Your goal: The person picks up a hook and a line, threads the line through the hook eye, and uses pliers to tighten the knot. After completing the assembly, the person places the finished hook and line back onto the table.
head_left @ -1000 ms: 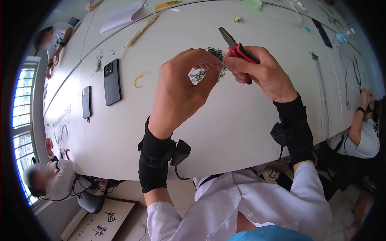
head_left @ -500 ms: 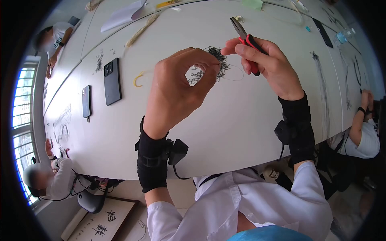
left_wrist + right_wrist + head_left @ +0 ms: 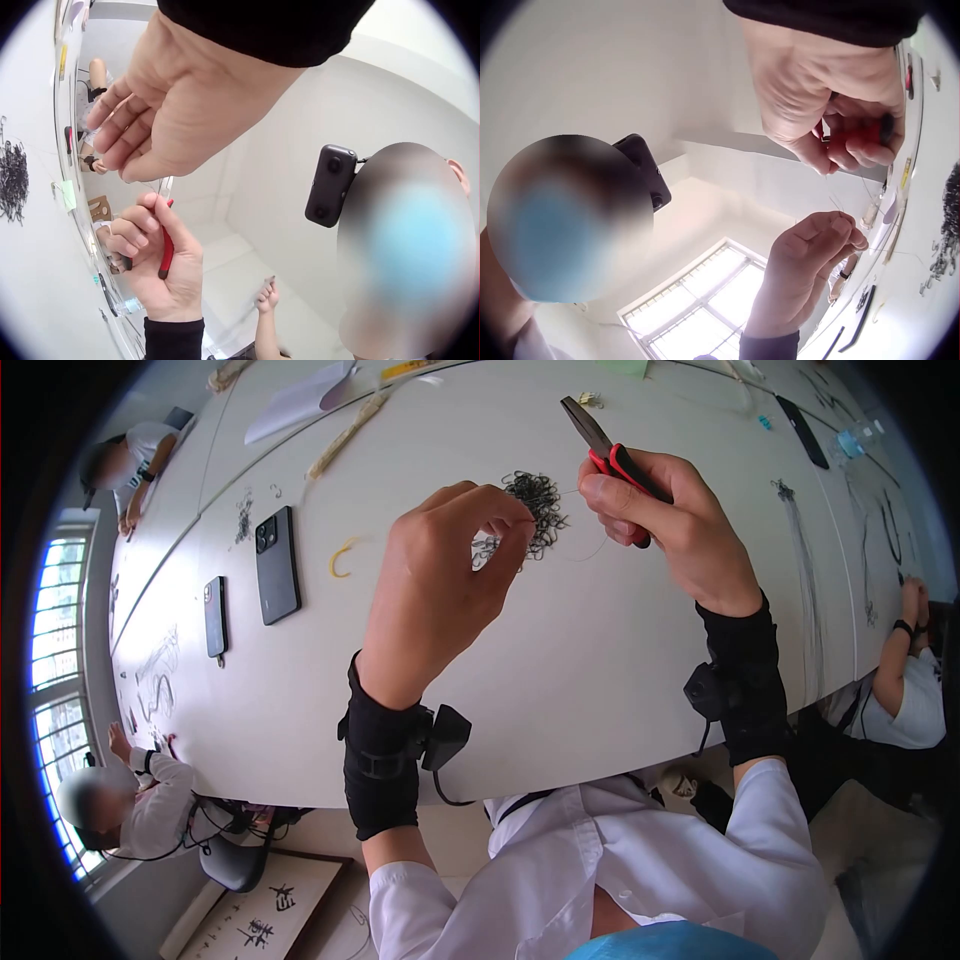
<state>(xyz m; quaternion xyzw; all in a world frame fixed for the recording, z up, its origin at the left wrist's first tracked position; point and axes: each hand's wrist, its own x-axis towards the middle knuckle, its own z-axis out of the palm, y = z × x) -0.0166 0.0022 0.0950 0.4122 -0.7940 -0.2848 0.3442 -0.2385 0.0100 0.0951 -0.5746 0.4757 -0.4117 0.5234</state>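
My left hand (image 3: 445,580) pinches something tiny between thumb and forefinger, beside the pile of small dark hooks (image 3: 535,510). In the right wrist view, thin line (image 3: 837,202) stands out from the left hand's (image 3: 802,270) fingertips. My right hand (image 3: 675,525) grips red-and-black pliers (image 3: 628,468), their jaws pointing up and away to the left. The right hand's thumb and forefinger tips are close together, near a fine thread; whether they pinch it I cannot tell. A gap separates the two hands.
Two phones (image 3: 278,565) (image 3: 215,618) and a yellow strand (image 3: 342,558) lie left on the white table (image 3: 560,680). Bundled strands (image 3: 800,570) lie right, with a bottle (image 3: 858,440) farther back. Other people sit at both sides.
My right hand with the pliers has moved away from the left hand, up and to the right. The left hand has shifted slightly left and keeps its pinch.
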